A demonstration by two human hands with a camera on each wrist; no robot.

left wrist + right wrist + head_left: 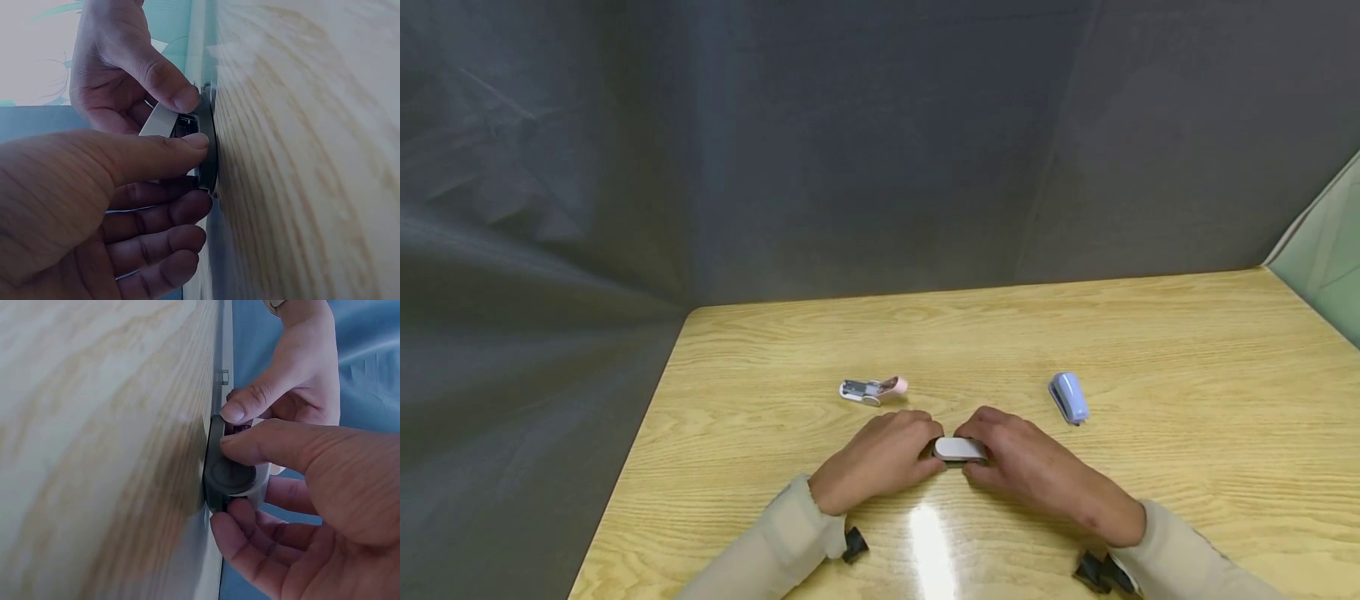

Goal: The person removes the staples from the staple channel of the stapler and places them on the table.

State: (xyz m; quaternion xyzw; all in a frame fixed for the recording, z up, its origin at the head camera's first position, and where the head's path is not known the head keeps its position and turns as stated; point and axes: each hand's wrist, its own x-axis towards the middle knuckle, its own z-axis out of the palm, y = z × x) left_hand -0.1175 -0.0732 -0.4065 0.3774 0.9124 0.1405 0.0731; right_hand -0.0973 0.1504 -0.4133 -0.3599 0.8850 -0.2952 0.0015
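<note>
On the table [1150,333], pinching the stapler [959,449] at both ends with left hand [887,450] and right hand [1026,452], lengthwise between them, basically equally near both.

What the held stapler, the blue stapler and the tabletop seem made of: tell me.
Held stapler: probably smooth plastic, evenly pale on top. Blue stapler: likely glossy plastic, given its bright highlight. Tabletop: wood or laminate, shiny; grain and glare show.
</note>
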